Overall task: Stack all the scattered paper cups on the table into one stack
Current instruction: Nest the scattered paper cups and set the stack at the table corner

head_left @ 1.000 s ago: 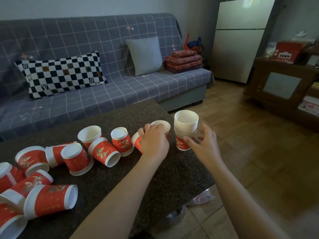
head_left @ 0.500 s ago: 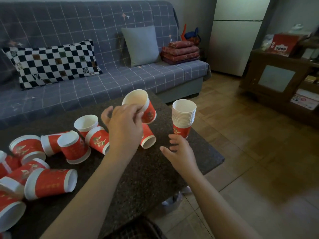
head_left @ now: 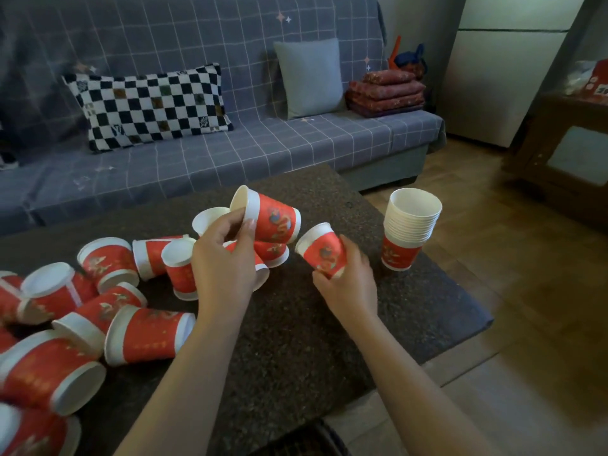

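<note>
Nearest us, bare table (head_left: 296,350) lies under our wrists. Our left hand (head_left: 223,268) pinches a tilted cup (head_left: 266,215); our right hand (head_left: 348,284) grips another cup (head_left: 320,250). Loose cups (head_left: 108,311) crowd left; the stack (head_left: 408,232) stands beyond, right, by the table's far edge.

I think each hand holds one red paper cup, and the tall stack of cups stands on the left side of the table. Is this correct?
Not quite. The head view shows the stack of cups standing on the right side of the table, near its edge. The rest holds: the left hand holds one red cup and the right hand holds another red cup.
</note>
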Available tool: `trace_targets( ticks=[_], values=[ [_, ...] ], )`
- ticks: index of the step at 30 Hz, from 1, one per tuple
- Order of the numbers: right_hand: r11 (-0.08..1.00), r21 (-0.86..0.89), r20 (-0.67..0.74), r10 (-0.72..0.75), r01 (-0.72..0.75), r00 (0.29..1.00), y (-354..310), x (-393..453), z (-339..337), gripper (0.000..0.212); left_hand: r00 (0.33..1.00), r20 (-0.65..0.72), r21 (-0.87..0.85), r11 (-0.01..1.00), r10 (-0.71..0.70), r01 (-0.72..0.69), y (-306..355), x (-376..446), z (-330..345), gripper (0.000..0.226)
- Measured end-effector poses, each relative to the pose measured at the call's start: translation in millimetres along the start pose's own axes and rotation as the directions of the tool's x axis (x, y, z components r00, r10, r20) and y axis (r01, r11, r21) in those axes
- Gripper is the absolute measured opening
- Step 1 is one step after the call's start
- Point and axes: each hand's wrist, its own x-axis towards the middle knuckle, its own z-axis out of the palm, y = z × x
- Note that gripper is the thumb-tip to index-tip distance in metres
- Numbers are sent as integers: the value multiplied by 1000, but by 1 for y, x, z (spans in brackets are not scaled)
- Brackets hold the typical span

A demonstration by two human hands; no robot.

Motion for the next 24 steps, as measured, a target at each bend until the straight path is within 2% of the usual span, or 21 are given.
trace_targets(
  ticks=[3, 5, 7, 10, 12, 13, 14, 15, 16, 17, 18, 19, 21, 24],
  values=[
    [977, 202, 110, -84, 60, 990, 6, -33, -24, 77, 998, 41, -89, 995, -40, 43, -1, 1, -2, 27],
    [961, 253, 136, -146, 108, 980, 6, -47, -31, 77, 984, 180, -173, 984, -17, 49, -2, 0, 1, 23],
    [952, 266, 112, -186, 151, 976, 4, -50, -34, 78, 930, 366, -227, 966, -31, 121, -4, -1, 7, 20],
    [954, 230, 103, -221, 193, 970, 0, -45, -36, 79, 799, 598, -245, 935, -64, 258, -7, -4, 15, 23],
    [962, 190, 98, -218, 197, 971, -1, -40, -36, 80, 748, 662, -233, 936, -46, 263, -8, -4, 21, 24],
    [966, 173, 90, -208, 191, 974, -1, -38, -35, 80, 751, 659, -230, 941, -36, 246, -7, -2, 23, 22],
    [971, 153, 77, -196, 183, 978, 0, -36, -33, 81, 787, 617, -209, 958, -26, 196, -7, 2, 26, 21],
    [978, 122, 64, -179, 170, 982, 1, -35, -32, 81, 848, 530, -127, 988, -4, 84, -12, 9, 31, 21],
    [985, 79, 56, -157, 152, 986, 4, -33, -31, 81, 903, 426, 49, 996, 47, -75, -17, 16, 36, 23],
    [991, 28, 57, -133, 132, 989, 6, -32, -30, 82, 928, 354, 274, 936, 115, -220, -22, 25, 40, 26],
    [994, -24, 65, -109, 111, 992, 8, -31, -29, 82, 928, 331, 461, 829, 171, -317, -28, 31, 43, 29],
    [994, -63, 76, -87, 92, 993, 11, -31, -29, 83, 920, 350, 573, 736, 178, -360, -34, 38, 47, 32],
    [991, -112, 87, -66, 76, 994, 13, -33, -29, 83, 900, 413, 641, 657, 140, -396, -42, 47, 53, 39],
    [989, -126, 76, -65, 74, 995, 17, -35, -31, 83, 881, 448, 620, 657, 152, -429, -44, 51, 61, 44]
  ],
)
